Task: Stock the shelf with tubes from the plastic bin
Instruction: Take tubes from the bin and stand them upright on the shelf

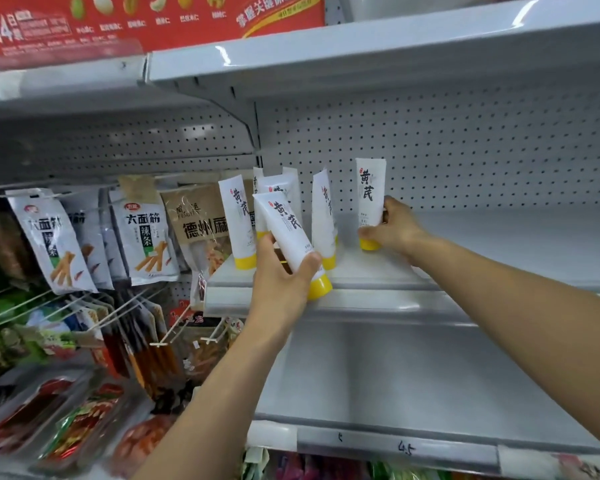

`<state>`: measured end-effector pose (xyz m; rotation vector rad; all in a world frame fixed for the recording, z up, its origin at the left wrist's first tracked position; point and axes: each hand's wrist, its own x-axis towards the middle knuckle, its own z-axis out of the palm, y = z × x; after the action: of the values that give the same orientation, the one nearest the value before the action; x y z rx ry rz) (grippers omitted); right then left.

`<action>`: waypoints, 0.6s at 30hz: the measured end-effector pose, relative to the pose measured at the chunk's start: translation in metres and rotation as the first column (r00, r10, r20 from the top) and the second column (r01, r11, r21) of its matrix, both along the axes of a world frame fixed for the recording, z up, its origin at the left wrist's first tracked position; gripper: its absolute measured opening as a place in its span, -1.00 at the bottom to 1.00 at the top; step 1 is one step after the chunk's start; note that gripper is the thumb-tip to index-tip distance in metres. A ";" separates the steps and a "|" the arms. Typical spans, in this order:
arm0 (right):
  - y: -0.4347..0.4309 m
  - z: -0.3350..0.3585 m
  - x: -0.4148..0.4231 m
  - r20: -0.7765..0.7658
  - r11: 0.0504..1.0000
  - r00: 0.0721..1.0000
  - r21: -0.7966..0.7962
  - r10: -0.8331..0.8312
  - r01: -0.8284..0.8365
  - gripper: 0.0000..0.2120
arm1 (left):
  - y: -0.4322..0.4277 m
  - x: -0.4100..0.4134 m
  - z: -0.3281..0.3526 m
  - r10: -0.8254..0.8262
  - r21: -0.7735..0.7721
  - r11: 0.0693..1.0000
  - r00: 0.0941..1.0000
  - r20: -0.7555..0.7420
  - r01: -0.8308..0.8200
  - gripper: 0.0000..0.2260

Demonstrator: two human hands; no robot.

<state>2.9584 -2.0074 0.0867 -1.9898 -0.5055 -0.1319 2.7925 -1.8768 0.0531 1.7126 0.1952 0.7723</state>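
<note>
My right hand [394, 226] grips a tube [370, 199] upright, standing it on the shelf [378, 271]. My left hand [284, 271] clasps another tube [291, 233], tilted; next it needs standing left of that.

Grey metal shelving [378, 53] – perforated back panel [465, 140] – snack packets [142, 244] hanging on hooks at left.

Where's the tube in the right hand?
Head view, right of centre: the tube stands cap-down on the shelf, right of the other tubes, gripped by the right hand.
</note>
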 end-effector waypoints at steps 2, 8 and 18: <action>0.004 0.000 0.008 0.000 1.000 1.000 -0.021 -0.007 0.007 -0.47 | -0.001 0.003 -0.001 -0.009 -0.014 1.000 1.000 -0.017 0.009 -0.58; 0.014 -0.006 0.023 0.021 0.997 0.999 -0.068 -0.025 0.026 -0.48 | -0.002 0.007 -0.004 -0.052 -0.037 0.998 0.998 -0.021 0.051 -0.45; 0.005 -0.006 0.008 -0.037 0.975 0.992 -0.193 -0.120 0.111 -0.43 | 0.006 0.007 -0.009 -0.086 -0.073 0.994 0.996 -0.012 0.084 -0.52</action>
<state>2.9660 -2.0021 0.0812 -2.2054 -0.3826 -0.1097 2.7999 -1.8704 0.0443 1.6480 0.1577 0.6819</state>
